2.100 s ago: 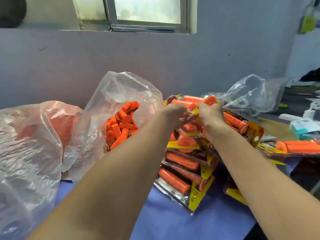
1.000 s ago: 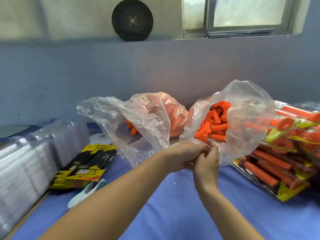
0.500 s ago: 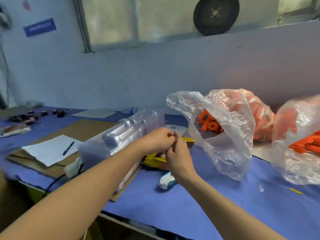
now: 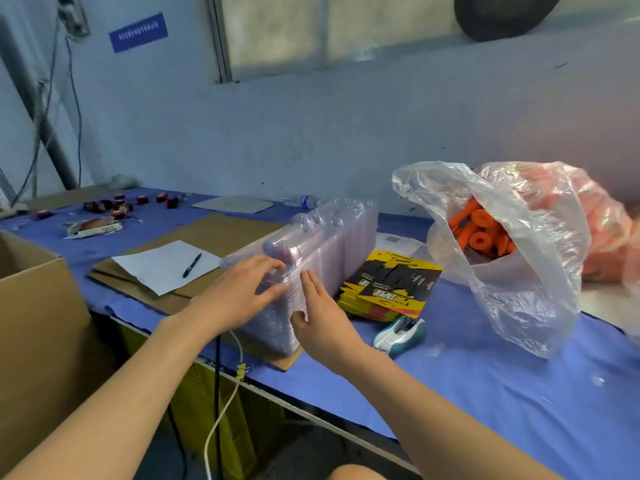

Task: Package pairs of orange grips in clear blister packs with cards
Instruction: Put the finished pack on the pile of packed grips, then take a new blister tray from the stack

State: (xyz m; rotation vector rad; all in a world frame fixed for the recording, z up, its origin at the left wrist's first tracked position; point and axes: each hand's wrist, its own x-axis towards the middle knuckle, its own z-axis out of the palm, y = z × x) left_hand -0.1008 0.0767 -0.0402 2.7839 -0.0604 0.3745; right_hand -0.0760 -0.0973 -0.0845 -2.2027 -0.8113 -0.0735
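Blue cloth covers the surface (image 4: 485, 382); one cardboard box (image 4: 38, 327) stands by its left end. Two clear bags sit at the right: the near bag (image 4: 540, 271) gapes on loose orange grips (image 4: 481, 233), and the far bag (image 4: 606, 230) is blurred. One row of clear blister packs (image 4: 332, 244), too many to count, lies at centre. Both hands are wide. The left hand (image 4: 242, 294) is spread on the row's near end, and the right hand (image 4: 323, 323) is flat against its right side. One stack of cards (image 4: 391, 285) lies just right of the row, one pen (image 4: 192, 265) to its left.
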